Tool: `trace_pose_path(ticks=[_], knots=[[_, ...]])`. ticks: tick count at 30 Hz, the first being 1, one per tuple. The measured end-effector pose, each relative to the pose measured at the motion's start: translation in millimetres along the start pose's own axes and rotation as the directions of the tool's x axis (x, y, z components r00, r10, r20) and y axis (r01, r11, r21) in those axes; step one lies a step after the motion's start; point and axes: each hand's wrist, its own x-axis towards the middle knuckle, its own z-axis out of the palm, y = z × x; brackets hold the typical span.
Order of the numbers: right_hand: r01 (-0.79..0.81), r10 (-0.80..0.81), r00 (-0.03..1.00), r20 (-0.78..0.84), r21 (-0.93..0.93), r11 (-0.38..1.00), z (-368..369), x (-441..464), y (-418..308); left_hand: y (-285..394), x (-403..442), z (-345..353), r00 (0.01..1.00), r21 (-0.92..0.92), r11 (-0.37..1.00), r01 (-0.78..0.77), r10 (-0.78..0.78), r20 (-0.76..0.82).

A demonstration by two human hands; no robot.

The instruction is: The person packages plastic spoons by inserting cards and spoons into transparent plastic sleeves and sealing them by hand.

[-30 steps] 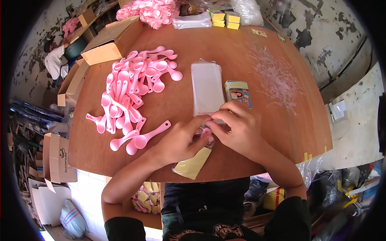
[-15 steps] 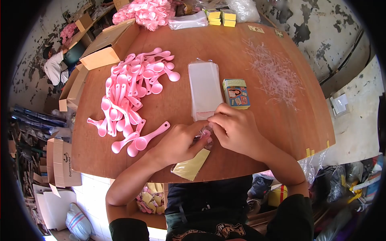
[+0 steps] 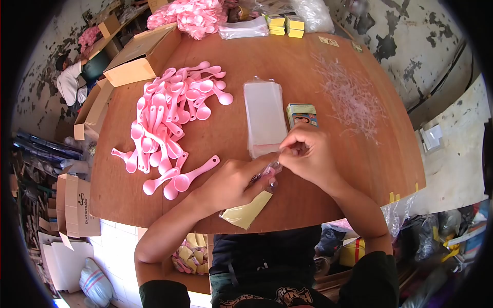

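Observation:
My left hand point(image 3: 231, 179) is closed around a clear plastic bag point(image 3: 263, 180) with a pink spoon partly visible inside. A pale yellow card point(image 3: 247, 210) shows in the bag's lower end, close to the table's near edge. At the bag's upper end my right hand point(image 3: 308, 156) pinches its edge, thumb and index finger together beside my left fingertips; the exact spot is partly hidden. Just beyond my hands lies a stack of flat clear bags point(image 3: 264, 115). A stack of printed cards point(image 3: 302, 114) sits beside it, partly covered by my right hand.
Loose pink measuring spoons point(image 3: 164, 113) are heaped on the left of the brown table point(image 3: 215, 136). Thin clear strips point(image 3: 352, 100) lie scattered at right. Bagged spoons point(image 3: 187, 18), yellow boxes point(image 3: 285, 24) and a cardboard box point(image 3: 141, 54) stand at the back. Another person point(image 3: 72, 82) is at far left.
Both hands have shifted slightly to the right with the bag. My right hand has risen a little and now covers more of the printed cards.

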Motion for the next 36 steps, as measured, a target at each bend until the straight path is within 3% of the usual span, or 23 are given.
trace_pose_path(ticks=[1, 3, 4, 5, 7, 10, 11, 13, 14, 15, 16, 18, 20, 21, 23, 25, 27, 29, 32, 33, 34, 35, 36], knots=[[0.002, -0.002, 1.000, 0.004, -0.002, 1.000, -1, 1, 2, 2, 0, -3, 1.000, -0.001, 1.000, -0.001, 0.001, -0.004], [-0.215, 0.254, 0.964, -0.076, 0.335, 0.917, -5, 4, 6, 7, 0, -10, 0.998, -0.085, 0.994, 0.065, -0.064, 0.009], [-0.288, 0.335, 0.940, -0.069, 0.369, 0.884, -18, 9, -9, 6, -2, -12, 0.995, -0.146, 0.984, 0.100, -0.101, -0.003], [-0.192, 0.266, 0.955, -0.129, 0.410, 0.891, -31, 14, -11, 2, -4, -11, 0.995, -0.147, 0.985, 0.094, -0.097, -0.014], [-0.001, 0.085, 0.989, -0.125, 0.557, 0.831, -72, 21, -16, -7, -6, -4, 0.960, -0.517, 0.856, -0.018, -0.129, -0.247], [0.163, -0.241, 0.970, -0.010, 0.765, 0.623, -145, 34, -47, 0, -3, -10, 0.938, -0.626, 0.778, -0.057, -0.172, -0.300], [0.160, -0.247, 0.969, 0.000, 0.761, 0.628, -165, 39, -39, 1, -2, -13, 0.934, -0.672, 0.738, -0.065, -0.192, -0.302], [0.057, -0.609, 0.767, 0.203, 0.923, 0.381, -191, 53, -10, -4, -5, -17, 0.946, -0.657, 0.753, -0.044, -0.180, -0.269], [-0.067, -0.102, 0.969, 0.226, 0.636, 0.768, -187, 57, 0, -4, -6, -17, 0.948, -0.663, 0.748, -0.034, -0.185, -0.258], [-0.368, 0.386, 0.922, -0.020, 0.260, 0.893, -184, 55, 11, -2, -6, -15, 0.952, -0.670, 0.742, -0.024, -0.189, -0.243], [-0.365, 0.384, 0.923, -0.027, 0.250, 0.897, -184, 46, 26, -1, -6, -14, 0.953, -0.674, 0.738, -0.033, -0.180, -0.244], [-0.345, 0.273, 0.913, -0.304, -0.214, 0.914, -182, 28, 70, -1, -7, -14, 0.952, -0.684, 0.729, -0.040, -0.180, -0.247], [-0.338, 0.028, 0.891, -0.452, -0.623, 0.705, -176, 31, 95, -1, -5, -15, 0.944, -0.675, 0.735, -0.065, -0.174, -0.281], [-0.323, 0.030, 0.902, -0.430, -0.628, 0.708, -168, 33, 90, -1, -6, -13, 0.945, -0.672, 0.738, -0.061, -0.174, -0.277], [-0.244, 0.055, 0.905, -0.422, -0.407, 0.880, -140, 30, 54, -2, -5, -11, 0.941, -0.683, 0.729, -0.046, -0.197, -0.275], [-0.281, 0.251, 0.946, -0.206, -0.133, 0.950, -105, 32, -1, 0, -4, -15, 0.953, -0.688, 0.726, 0.011, -0.217, -0.214], [-0.213, 0.206, 0.969, 0.139, 0.037, 0.976, -74, 30, -40, -2, -5, -12, 0.954, -0.659, 0.752, -0.011, -0.189, -0.232], [-0.197, 0.156, 0.943, 0.294, 0.116, 0.974, -46, 28, -58, 0, -4, -11, 0.957, -0.633, 0.773, -0.037, -0.156, -0.246], [-0.017, 0.037, 0.951, 0.307, -0.067, 0.998, -17, 29, -69, 4, -5, -12, 0.964, -0.673, 0.740, 0.002, -0.181, -0.196], [-0.011, 0.031, 0.951, 0.307, -0.067, 0.998, -17, 33, -77, 2, -6, -11, 0.961, -0.564, 0.825, -0.047, -0.117, -0.250], [0.275, -0.256, 0.960, 0.112, -0.206, 0.939, -17, 38, -88, -1, -6, -12, 0.954, -0.441, 0.893, -0.092, -0.047, -0.296], [0.489, -0.543, 0.839, -0.038, -0.386, 0.783, -17, 43, -96, -2, -6, -14, 0.953, -0.437, 0.895, -0.094, -0.046, -0.299], [0.515, -0.595, 0.800, -0.076, -0.421, 0.746, -19, 50, -98, -2, -5, -14, 0.926, -0.367, 0.919, -0.146, -0.004, -0.377]])
